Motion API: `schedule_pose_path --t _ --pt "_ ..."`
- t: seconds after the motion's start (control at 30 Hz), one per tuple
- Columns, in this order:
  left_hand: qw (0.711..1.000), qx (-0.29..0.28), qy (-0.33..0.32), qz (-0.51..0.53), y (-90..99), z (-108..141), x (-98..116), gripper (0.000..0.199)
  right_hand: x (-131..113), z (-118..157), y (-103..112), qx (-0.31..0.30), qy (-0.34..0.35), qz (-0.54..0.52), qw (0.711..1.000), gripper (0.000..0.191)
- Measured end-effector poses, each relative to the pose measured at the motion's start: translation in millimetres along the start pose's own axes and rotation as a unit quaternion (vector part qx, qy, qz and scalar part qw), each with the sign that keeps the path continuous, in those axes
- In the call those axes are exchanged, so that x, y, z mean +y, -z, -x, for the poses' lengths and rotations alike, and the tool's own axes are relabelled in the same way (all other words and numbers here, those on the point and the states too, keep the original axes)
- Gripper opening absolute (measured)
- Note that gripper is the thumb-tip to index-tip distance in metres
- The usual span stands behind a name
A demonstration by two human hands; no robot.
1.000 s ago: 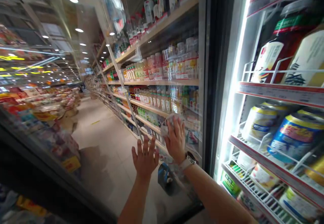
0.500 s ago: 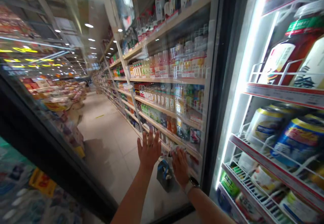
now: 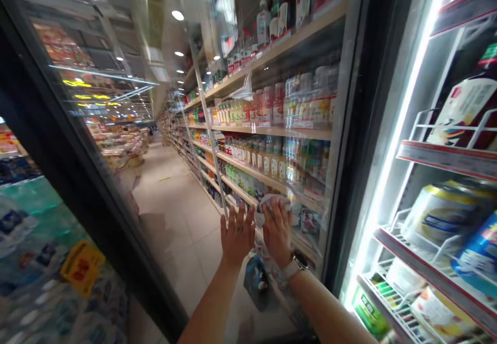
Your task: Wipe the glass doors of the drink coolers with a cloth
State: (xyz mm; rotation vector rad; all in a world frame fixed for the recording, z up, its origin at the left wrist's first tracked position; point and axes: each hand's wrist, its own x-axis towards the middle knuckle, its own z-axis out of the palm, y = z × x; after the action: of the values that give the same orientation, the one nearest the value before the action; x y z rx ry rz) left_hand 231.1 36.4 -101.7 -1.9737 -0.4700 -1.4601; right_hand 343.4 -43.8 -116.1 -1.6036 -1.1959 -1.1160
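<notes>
Cloth (image 3: 272, 197) touches glass door (image 3: 90, 194) beside supermarket aisle (image 3: 171, 219).

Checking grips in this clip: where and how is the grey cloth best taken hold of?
Probably by the fold of the grey cloth showing beyond the right hand, pinched from the person's side: it looks soft and bunched, and its far face seems to lie against the glass door.

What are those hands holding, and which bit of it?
A cloth, pressed to the glass under the flat fingers of the right hand, which cover its lower part; its top edge shows. The left hand is open, holding nothing.
</notes>
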Motion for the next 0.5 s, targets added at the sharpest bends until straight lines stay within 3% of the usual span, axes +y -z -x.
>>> schedule_pose_path --t 0.17,0.27,0.37,0.5 --pt "1.0 -0.01 0.008 0.003 -2.7 2 -1 0.06 7 96 -8 -0.062 0.037 0.028 0.997 0.05" --pt "0.999 -0.03 0.014 0.017 -4.9 5 -1 0.06 12 118 -4 -0.086 0.054 0.007 0.995 0.051" --pt "0.999 -0.039 0.017 0.017 -6.2 6 -1 0.06 15 80 4 -0.086 0.047 -0.016 0.995 0.055" --pt "0.999 -0.031 0.013 0.012 -3.7 4 -1 0.06 24 -35 22 -0.019 0.017 -0.008 1.0 0.056"
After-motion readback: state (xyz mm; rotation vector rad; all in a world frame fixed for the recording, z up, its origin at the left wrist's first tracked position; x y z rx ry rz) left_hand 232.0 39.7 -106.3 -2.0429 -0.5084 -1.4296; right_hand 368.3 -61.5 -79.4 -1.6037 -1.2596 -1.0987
